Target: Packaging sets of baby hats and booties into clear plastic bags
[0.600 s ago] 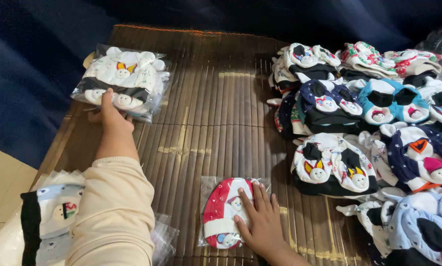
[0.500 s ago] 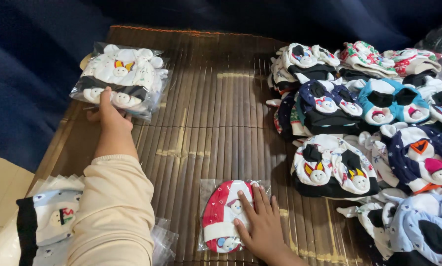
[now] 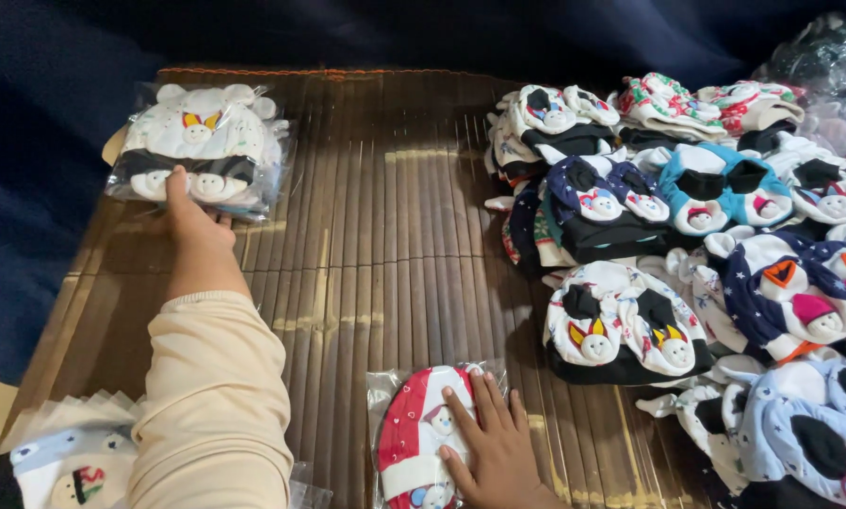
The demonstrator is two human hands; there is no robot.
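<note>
Now the left hand (image 3: 192, 219) is pressing open-fingered on the bagged white caps (image 3: 200, 149) at the bamboo mat's (image 3: 385, 236) far corner, while the right hand (image 3: 492, 448) is lying flat on the bagged red cap (image 3: 414, 434) near the front edge.

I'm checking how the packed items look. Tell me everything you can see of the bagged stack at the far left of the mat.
The bagged stack is a clear, glossy plastic bag holding folded white and black fabric pieces with small snowman faces and rounded ears. It lies flat at the far left corner of the bamboo mat, slightly overhanging its edge. The left hand rests its fingertips on the bag's near edge. Nothing else touches it.
</note>
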